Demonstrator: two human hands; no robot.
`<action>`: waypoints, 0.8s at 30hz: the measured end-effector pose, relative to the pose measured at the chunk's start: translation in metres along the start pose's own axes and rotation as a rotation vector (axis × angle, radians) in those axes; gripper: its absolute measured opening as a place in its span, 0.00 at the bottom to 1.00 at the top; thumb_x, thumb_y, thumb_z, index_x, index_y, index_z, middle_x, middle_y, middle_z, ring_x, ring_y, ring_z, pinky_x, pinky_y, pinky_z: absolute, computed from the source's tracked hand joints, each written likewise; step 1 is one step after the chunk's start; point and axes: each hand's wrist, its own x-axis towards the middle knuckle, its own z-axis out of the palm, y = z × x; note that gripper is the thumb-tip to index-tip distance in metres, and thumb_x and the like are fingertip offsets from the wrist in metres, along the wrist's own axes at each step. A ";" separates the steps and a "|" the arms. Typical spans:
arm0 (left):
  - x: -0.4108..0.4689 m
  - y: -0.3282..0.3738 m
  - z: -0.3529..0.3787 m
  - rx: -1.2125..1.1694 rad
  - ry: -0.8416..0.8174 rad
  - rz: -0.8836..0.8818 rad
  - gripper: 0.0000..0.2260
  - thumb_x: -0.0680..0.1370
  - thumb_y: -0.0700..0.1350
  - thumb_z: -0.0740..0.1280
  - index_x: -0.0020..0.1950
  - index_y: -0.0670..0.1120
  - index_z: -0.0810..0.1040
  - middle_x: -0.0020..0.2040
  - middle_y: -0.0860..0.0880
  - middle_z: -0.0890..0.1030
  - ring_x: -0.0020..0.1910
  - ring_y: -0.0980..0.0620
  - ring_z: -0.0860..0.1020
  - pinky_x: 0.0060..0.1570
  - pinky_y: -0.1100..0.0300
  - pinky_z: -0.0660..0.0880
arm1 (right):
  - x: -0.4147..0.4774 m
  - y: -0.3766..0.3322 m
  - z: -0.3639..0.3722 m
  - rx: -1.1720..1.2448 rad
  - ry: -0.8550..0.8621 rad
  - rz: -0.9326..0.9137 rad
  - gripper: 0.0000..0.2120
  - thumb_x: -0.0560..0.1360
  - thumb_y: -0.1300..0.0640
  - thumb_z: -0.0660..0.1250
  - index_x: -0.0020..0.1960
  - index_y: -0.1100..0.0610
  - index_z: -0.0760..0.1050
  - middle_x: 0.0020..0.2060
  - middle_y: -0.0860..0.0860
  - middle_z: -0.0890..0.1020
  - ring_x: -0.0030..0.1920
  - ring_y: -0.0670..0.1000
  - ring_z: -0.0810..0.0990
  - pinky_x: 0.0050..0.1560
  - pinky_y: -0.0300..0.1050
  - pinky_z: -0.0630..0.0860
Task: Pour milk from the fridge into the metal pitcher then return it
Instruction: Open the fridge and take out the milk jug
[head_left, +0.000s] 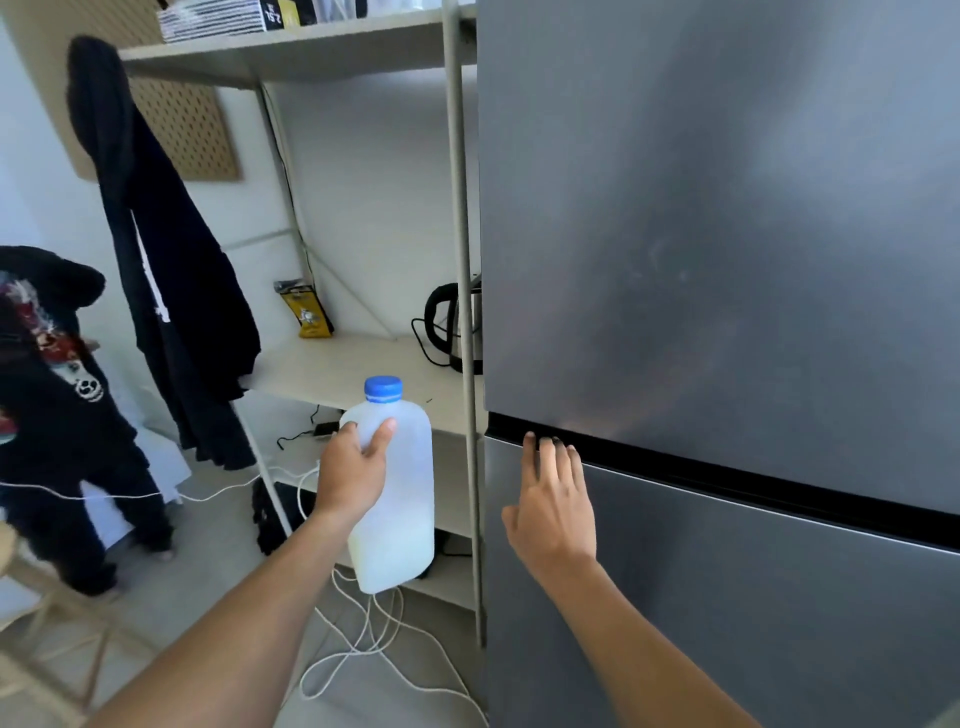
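Observation:
My left hand (356, 470) grips a translucent plastic milk jug (402, 499) with a blue cap, held upright left of the fridge; a little milk fills its bottom. The grey fridge (727, 234) takes up the right half of the view with both doors closed. My right hand (553, 499) rests flat on the lower door, its fingertips in the dark gap (675, 467) between the upper and lower doors. No metal pitcher is in view.
A beige shelf unit (363, 364) stands left of the fridge, with a kettle (452, 327) and a yellow bag (309, 312) on it. Dark clothes (156, 260) hang at the left. White cables (363, 623) lie on the floor below the jug.

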 end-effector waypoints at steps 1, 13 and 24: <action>-0.001 0.001 0.004 0.001 0.002 -0.012 0.24 0.80 0.55 0.64 0.42 0.32 0.72 0.35 0.36 0.77 0.37 0.37 0.76 0.34 0.54 0.67 | 0.001 0.002 0.003 0.007 0.014 -0.011 0.41 0.69 0.52 0.68 0.75 0.67 0.56 0.67 0.62 0.69 0.70 0.62 0.64 0.76 0.55 0.53; -0.032 -0.019 -0.024 -0.010 0.099 -0.223 0.25 0.79 0.59 0.63 0.44 0.35 0.73 0.34 0.40 0.78 0.33 0.43 0.77 0.37 0.52 0.74 | -0.023 -0.035 0.061 0.330 -0.065 -0.125 0.38 0.77 0.41 0.54 0.77 0.62 0.46 0.76 0.65 0.48 0.77 0.62 0.42 0.75 0.60 0.46; -0.110 -0.042 -0.183 -0.035 0.490 -0.356 0.22 0.75 0.66 0.60 0.44 0.47 0.73 0.35 0.46 0.78 0.37 0.43 0.79 0.43 0.48 0.77 | -0.114 -0.242 0.019 1.071 -0.525 -0.255 0.61 0.60 0.39 0.77 0.77 0.54 0.41 0.73 0.53 0.55 0.73 0.55 0.57 0.69 0.53 0.66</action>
